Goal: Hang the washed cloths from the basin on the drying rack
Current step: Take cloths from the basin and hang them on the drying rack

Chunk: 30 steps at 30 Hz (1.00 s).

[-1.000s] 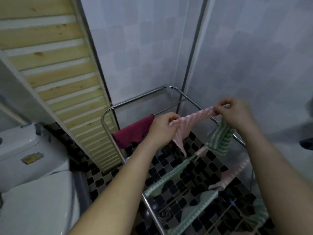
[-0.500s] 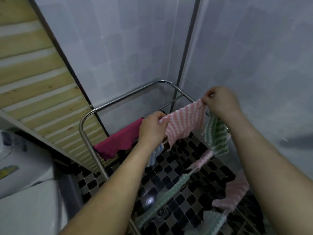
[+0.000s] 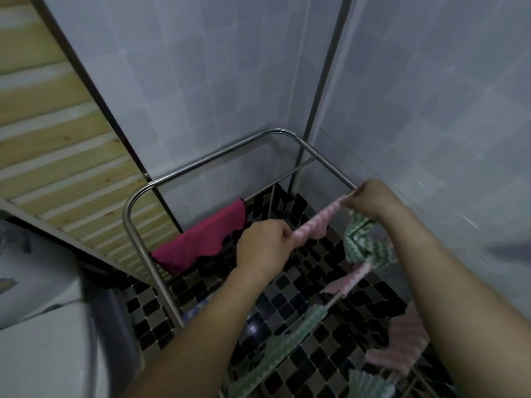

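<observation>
Over the drying rack (image 3: 184, 170), both hands' fingers (image 3: 283, 232) pinch the pink cloth (image 3: 313, 226) taut.

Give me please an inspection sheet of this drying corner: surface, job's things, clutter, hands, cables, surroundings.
Surface: checkered tile floor under the rack.
Job's things: pink cloth stretched between both hands; magenta cloth, green cloth and more striped cloths hung on the rails.
Clutter: nothing seen.
Hands: left hand and right hand each pinch one end of the pink cloth.
Cables: nothing seen.
Surroundings: grey tiled walls, wooden slats at left.
</observation>
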### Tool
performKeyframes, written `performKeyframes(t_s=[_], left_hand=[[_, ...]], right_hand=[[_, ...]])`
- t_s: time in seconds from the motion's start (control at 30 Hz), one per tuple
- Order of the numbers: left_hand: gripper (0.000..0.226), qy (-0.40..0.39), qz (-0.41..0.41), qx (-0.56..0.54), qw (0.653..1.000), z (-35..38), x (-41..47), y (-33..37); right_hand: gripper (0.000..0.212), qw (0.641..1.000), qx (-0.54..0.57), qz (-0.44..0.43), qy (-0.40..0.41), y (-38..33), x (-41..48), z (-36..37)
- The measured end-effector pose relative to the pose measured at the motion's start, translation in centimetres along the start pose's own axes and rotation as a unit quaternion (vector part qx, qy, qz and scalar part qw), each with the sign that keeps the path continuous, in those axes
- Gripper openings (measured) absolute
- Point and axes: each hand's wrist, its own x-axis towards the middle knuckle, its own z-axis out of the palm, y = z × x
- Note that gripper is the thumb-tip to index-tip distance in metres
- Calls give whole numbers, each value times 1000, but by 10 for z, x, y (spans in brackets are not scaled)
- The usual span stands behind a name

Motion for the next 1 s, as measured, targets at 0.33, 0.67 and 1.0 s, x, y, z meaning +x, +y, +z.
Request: performKeyframes(t_s=[0.33,0.67,1.0], left_hand=[[20,64,80,69,992,20,7,9],[13,78,114,54,989,29,13,9],[43,-115,24,-371,921,-7,-11,47]], right_hand=[[20,998,-2,5,56,3,11,6],[32,996,-35,27,83,9,15,6],[20,926,319,-132,-152,-10,-65,-64]])
